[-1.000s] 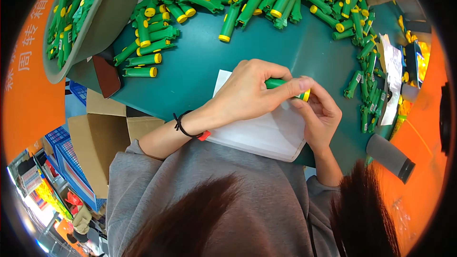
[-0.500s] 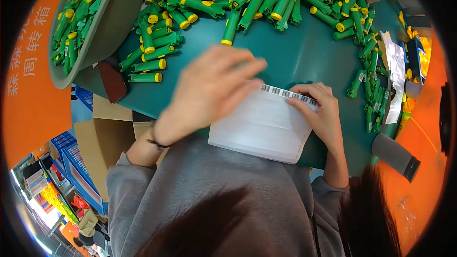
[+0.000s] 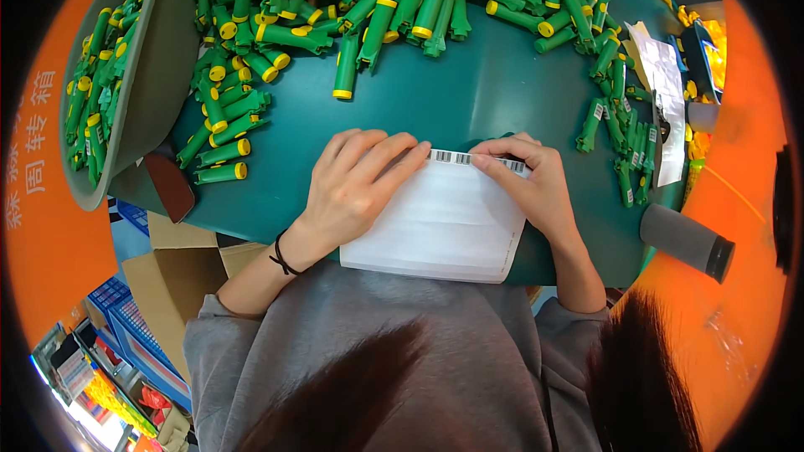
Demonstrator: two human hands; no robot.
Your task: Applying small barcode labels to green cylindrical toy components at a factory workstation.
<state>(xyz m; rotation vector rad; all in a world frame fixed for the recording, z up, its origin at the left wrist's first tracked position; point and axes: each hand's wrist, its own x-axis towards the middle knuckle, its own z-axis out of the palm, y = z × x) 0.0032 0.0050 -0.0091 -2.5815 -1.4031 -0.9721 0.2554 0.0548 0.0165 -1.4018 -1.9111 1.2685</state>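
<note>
A white sheet of barcode labels (image 3: 431,226) lies in front of me at the table's near edge, with a row of small barcodes along its far edge. My left hand (image 3: 356,184) is closed at the sheet's upper left corner, its fingertips at the end of the barcode row. At the upper right corner, my right hand (image 3: 536,188) pinches the sheet, the thumb on top beside the barcodes. The closest loose piece is a green plastic tube with a yellow end (image 3: 345,67), lying beyond my left hand.
Many green tubes (image 3: 410,4) heap along the table's far side. A grey tub (image 3: 155,67) of them stands at left, beside a dark red flat object (image 3: 169,188). Tubes bearing labels (image 3: 590,125) lie at right near a grey cylinder (image 3: 687,241). An open cardboard box (image 3: 180,285) sits below left.
My left hand, blurred and raised over the sheet before, has come down to its upper left corner. My right thumb has shifted left along the barcode row. The whole view has shifted a little.
</note>
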